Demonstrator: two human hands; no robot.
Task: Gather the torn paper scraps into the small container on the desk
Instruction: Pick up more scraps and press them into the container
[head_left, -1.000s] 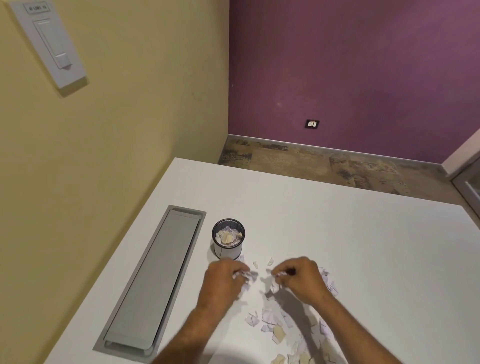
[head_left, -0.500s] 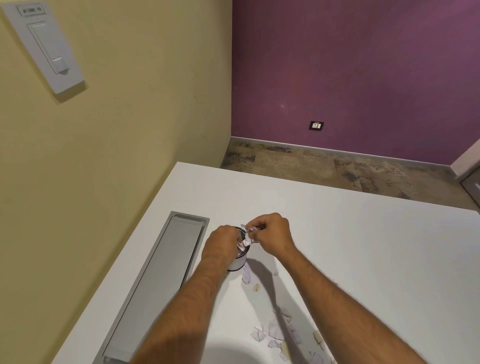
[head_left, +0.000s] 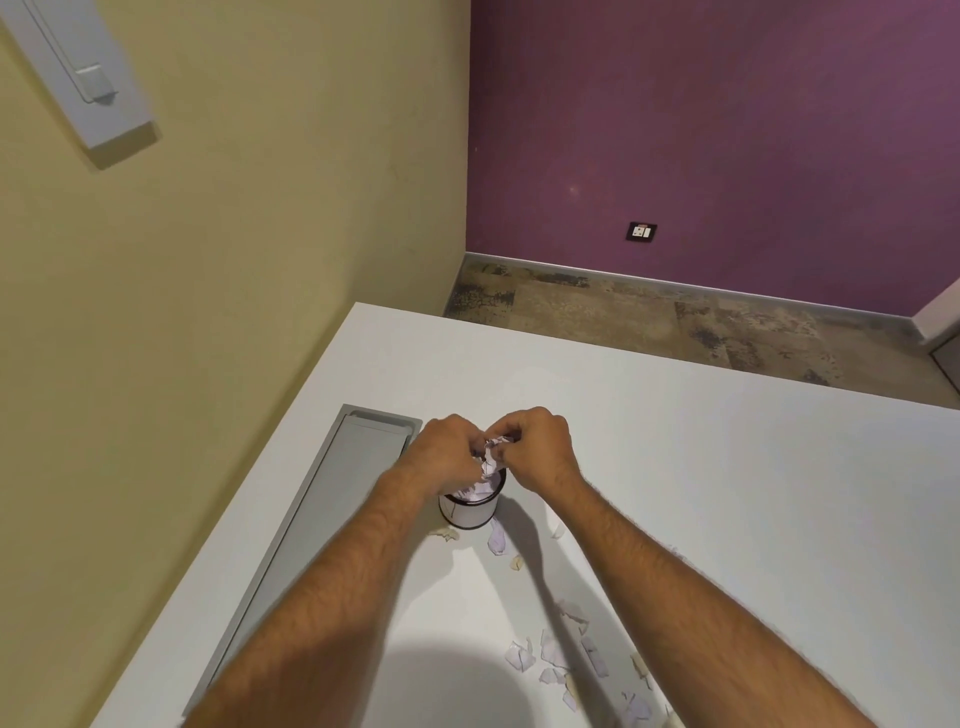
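Note:
A small round white container with a dark rim (head_left: 470, 512) stands on the white desk (head_left: 727, 493), with pale paper showing inside. My left hand (head_left: 447, 452) and my right hand (head_left: 537, 449) meet just above its mouth, both pinched on a crumpled bunch of paper scraps (head_left: 493, 454) that hangs into the opening. Loose scraps lie close beside the container (head_left: 497, 540). Several more torn scraps (head_left: 566, 657) are scattered on the desk nearer to me, between my forearms and under the right one.
A long grey cable-tray lid (head_left: 317, 525) is set into the desk left of the container. The yellow wall with a white switch plate (head_left: 93, 78) runs along the desk's left edge. Beyond the far edge are floor and a purple wall.
Both hands lifted a bunch of scraps off the desk and carried it away from me to the container. They now hold it over the mouth, closer together than before.

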